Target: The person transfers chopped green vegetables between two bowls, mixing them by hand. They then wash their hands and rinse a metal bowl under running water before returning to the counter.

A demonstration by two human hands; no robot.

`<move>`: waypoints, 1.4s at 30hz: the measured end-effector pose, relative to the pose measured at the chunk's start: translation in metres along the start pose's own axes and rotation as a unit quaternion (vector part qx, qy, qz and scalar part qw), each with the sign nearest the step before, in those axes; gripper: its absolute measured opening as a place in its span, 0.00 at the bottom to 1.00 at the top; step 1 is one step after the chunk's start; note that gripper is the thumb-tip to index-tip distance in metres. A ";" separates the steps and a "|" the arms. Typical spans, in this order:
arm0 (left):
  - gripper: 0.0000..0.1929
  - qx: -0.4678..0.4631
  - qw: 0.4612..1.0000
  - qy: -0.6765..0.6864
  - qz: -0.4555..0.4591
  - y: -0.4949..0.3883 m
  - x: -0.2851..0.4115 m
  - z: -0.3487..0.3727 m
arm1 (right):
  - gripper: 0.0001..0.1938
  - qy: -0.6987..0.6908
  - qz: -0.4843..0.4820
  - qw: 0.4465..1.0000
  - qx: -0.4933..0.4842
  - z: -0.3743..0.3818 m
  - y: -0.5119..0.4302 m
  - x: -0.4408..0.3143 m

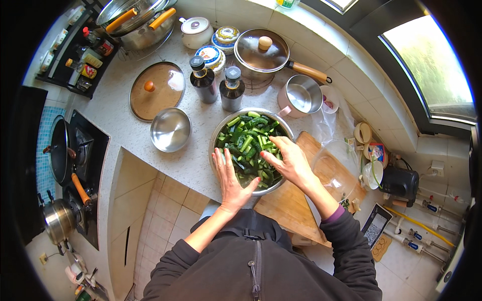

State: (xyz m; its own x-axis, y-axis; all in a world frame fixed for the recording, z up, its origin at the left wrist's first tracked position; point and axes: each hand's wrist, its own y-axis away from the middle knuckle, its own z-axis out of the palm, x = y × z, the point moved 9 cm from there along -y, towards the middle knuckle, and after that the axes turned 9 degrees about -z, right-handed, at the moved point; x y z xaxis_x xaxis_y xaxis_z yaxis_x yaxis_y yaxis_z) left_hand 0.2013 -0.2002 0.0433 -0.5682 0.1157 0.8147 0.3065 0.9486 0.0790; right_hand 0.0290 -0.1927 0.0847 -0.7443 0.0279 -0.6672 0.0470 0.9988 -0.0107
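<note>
A large stainless steel bowl (212, 137) stands at the counter's front edge, filled with cut green cucumber pieces (246, 143). My left hand (230, 186) is at the bowl's near left side, its fingers spread over the rim and the cucumber. Over the right part of the cucumber is my right hand (292, 161), thumb and fingers apart. Neither hand visibly grips a piece; what lies beneath the palms is hidden. Beyond the bowl rise two dark sauce bottles (205, 86). A small empty metal bowl (171, 129) sits to the left.
Right of the bowl lie a wooden cutting board (280, 207) and a clear bowl (333, 163). Farther back are a pink-handled pot (301, 94), a lidded pan (260, 52) and a glass lid (162, 98). A gas stove (90, 158) holds cookware at left.
</note>
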 end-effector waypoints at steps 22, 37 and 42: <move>0.67 -0.052 0.978 -0.181 0.096 -0.052 -0.006 0.015 | 0.52 -0.330 0.390 0.854 -0.103 0.109 -0.015 0.130; 0.70 -0.060 0.979 -0.139 0.136 -0.058 -0.006 0.008 | 0.40 -0.400 0.340 0.847 -0.088 0.106 -0.006 0.101; 0.68 -0.066 0.983 -0.109 0.135 -0.059 -0.014 0.010 | 0.28 -0.321 0.246 0.909 -0.104 0.085 -0.023 0.062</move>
State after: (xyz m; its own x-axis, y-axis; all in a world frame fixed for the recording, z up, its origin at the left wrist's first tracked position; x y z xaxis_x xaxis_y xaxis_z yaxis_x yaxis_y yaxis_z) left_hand 0.1837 -0.2551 0.0218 -0.5982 0.4325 0.6746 0.5569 0.8297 -0.0381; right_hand 0.0385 -0.2172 -0.0192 -0.1221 0.5106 -0.8511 0.0915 0.8596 0.5026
